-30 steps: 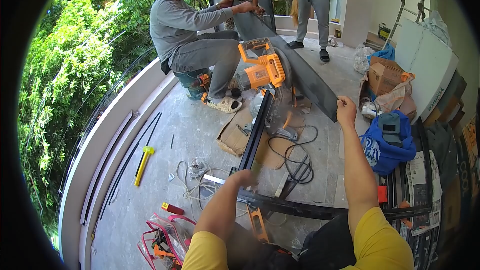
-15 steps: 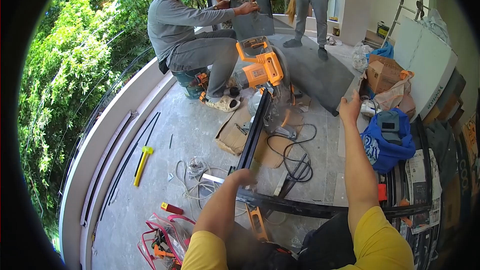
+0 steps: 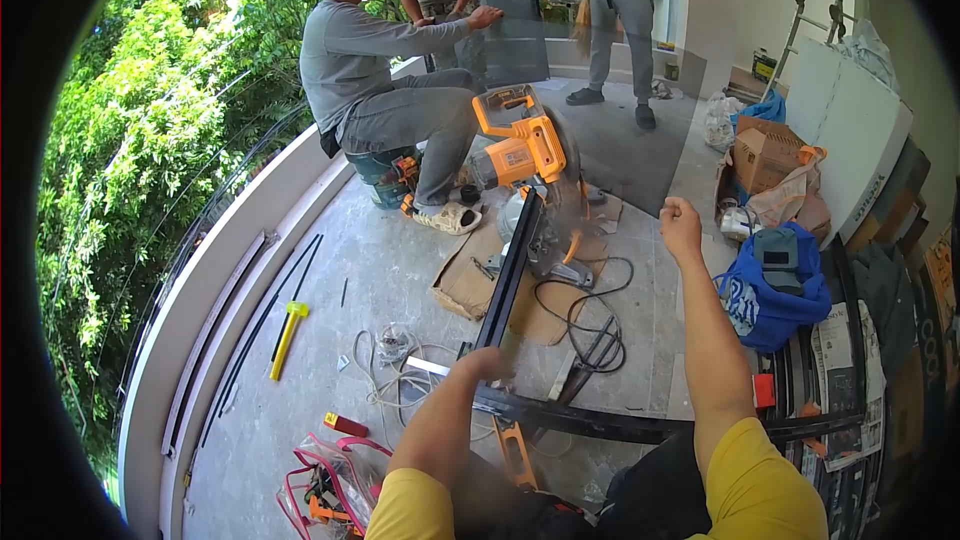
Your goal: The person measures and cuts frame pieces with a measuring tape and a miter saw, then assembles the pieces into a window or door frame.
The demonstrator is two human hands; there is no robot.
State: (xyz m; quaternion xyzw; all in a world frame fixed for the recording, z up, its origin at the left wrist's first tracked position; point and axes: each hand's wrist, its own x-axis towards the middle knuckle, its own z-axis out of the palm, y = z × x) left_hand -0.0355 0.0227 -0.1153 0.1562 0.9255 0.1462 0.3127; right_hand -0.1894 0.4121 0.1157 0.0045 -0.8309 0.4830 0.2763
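Observation:
My right hand (image 3: 682,230) is closed on the near corner of a dark mesh screen sheet (image 3: 630,145). The see-through sheet stretches from there toward a seated person in grey (image 3: 370,60), whose arm reaches toward its far side. Low in the middle, my left hand (image 3: 486,365) is curled over the corner of a black metal frame (image 3: 512,275); its fingers are partly blurred. One bar of this frame runs away from me to an orange miter saw (image 3: 525,145), and another curves rightward in front of my legs.
Flattened cardboard (image 3: 465,275) and a dark cable (image 3: 620,325) lie around the saw. A yellow hammer-like tool (image 3: 287,340) is on the floor to the left. A blue bag (image 3: 770,290) stands right. Two more people stand at the back, beside a low curved wall (image 3: 190,340).
My right hand has moved slightly left and closed on the mesh corner. The sheet has risen and now looks spread out. The seated person's arm has shifted; my left hand stays put.

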